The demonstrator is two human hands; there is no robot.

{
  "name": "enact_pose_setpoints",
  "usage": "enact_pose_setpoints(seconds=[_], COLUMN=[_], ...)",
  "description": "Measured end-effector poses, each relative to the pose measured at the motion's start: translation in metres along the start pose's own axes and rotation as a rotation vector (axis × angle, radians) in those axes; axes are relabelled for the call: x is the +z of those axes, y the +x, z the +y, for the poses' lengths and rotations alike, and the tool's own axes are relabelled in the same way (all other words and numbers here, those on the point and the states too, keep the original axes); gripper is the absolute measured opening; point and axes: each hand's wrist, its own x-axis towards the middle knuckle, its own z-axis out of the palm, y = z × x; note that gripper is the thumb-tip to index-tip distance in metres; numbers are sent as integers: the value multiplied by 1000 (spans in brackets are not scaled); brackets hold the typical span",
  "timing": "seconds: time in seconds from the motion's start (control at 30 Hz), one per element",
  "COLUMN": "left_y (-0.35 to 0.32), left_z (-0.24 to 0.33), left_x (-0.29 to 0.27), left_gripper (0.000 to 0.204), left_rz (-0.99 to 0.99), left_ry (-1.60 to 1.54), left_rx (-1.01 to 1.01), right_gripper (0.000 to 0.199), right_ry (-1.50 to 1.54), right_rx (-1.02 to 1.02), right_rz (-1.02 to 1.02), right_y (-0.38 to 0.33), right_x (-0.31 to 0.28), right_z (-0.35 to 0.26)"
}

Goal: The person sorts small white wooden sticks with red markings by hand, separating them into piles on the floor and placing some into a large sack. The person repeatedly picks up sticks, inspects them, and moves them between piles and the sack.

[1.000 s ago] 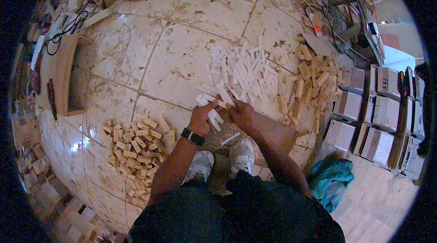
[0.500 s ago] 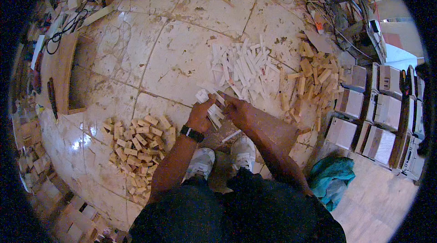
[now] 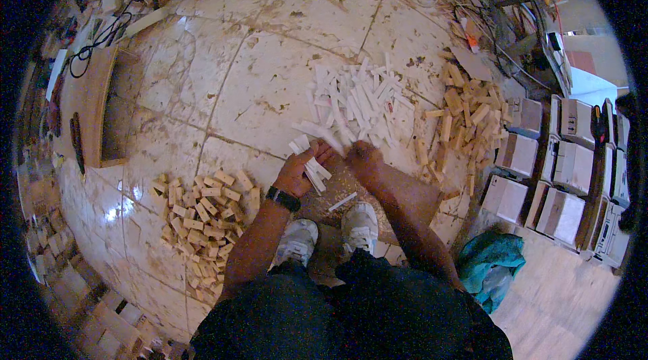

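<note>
left hand (image 3: 295, 172) clamped on white strips (image 3: 320, 170), probably to bunch them; right hand (image 3: 364, 163) is blurry, can't tell its grip

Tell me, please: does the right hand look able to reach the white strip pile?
Probably yes: the right hand is close to the white strip pile, and nothing visible blocks the way; the left hand, with its held strips, is off to one side.
</note>
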Motion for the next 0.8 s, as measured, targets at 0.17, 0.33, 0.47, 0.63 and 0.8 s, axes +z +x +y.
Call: enact_pose_setpoints(seconds=[0.17,0.33,0.47,0.63,0.8], left_y=[0,-8,-12,-9,-7], left_z=[-1,8,7,5,4], left_x=[2,19,24,20,17], left_gripper=[46,45,46,45,43], left_rz=[-8,21,100,61,210], left_ry=[-66,152,73,114,131], left_rx=[30,14,-28,16,-102], right_gripper=[44,37,35,36,38], right_ry=[67,385,171,137,157], right_rx=[-145,-673,-521,-547,-341], right_rz=[850,-22,14,125,-47], right_y=[28,9,-16,-16,-15], right_x=[17,38,29,26,22], right_z=[27,7,-10,-27,-12])
